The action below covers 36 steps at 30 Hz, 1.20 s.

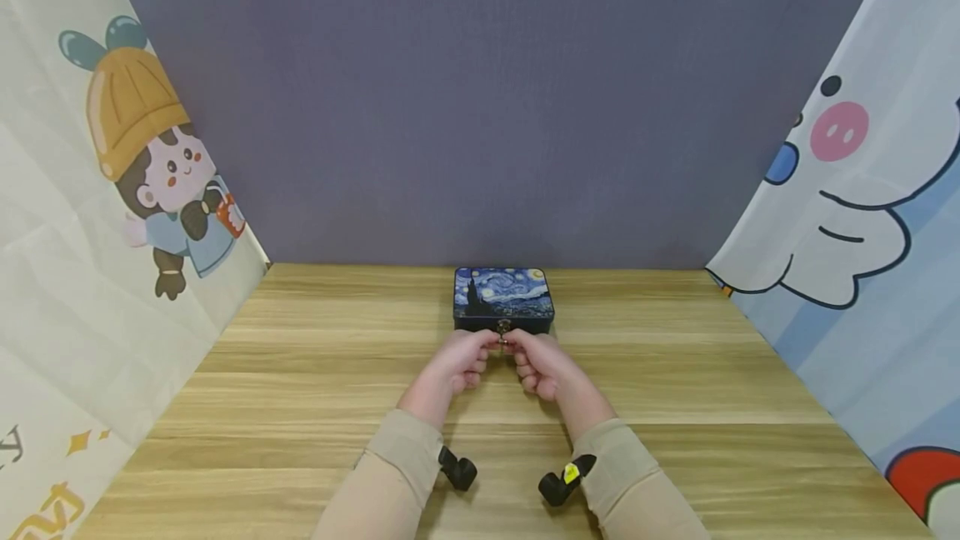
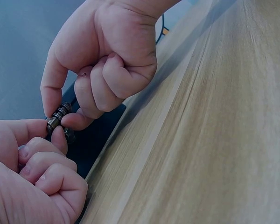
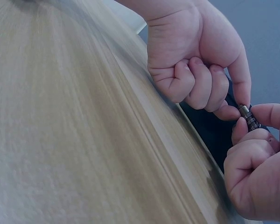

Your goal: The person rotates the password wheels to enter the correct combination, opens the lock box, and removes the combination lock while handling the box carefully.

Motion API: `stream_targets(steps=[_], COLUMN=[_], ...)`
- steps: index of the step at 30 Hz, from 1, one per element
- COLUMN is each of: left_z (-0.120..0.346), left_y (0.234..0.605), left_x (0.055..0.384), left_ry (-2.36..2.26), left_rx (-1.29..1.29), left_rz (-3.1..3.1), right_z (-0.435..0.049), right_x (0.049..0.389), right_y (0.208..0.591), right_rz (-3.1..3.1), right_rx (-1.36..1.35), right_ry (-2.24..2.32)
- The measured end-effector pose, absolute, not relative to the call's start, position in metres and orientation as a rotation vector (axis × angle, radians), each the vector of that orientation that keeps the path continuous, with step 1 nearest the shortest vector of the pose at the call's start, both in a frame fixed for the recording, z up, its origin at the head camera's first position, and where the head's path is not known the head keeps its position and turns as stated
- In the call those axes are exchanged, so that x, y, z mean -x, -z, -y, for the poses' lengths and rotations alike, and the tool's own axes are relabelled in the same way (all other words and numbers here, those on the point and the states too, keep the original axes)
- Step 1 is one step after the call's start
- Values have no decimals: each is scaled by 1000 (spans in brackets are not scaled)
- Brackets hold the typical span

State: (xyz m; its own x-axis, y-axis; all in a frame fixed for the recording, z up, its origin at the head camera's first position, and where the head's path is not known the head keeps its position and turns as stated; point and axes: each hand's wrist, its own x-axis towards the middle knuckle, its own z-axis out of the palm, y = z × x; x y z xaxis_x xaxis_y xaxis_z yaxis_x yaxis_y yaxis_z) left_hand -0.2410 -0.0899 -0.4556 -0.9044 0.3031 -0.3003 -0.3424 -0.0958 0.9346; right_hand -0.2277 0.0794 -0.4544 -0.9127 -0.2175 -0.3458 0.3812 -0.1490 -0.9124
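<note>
On the left cloth (image 1: 67, 365), a grey "y" (image 1: 11, 446) can be read; the orange letters (image 1: 49, 515) below are cut off. A ringed metal lock (image 2: 59, 116) is pinched by thumb and forefinger of both left hand (image 1: 459, 359) and right hand (image 1: 545, 367), the other fingers curled in. It is held below the clasp (image 1: 504, 326) of the picture-lidded box (image 1: 504, 293), its long axis set side to side along the box's front.

Fingertips (image 2: 52, 103) partly hide the small ringed lock (image 2: 60, 115), any markings on it too small to read.
</note>
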Motion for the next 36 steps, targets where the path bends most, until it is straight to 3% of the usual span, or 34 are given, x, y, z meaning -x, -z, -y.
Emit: stream_targets(steps=[36], left_z=[89], left_y=[459], left_x=[245], left_ry=[-2020], left_rx=[56], left_rz=[-1792], right_z=[-105], right_x=[229], right_y=[445], right_rz=[-1680], right_rx=[-191], right_ry=[2097])
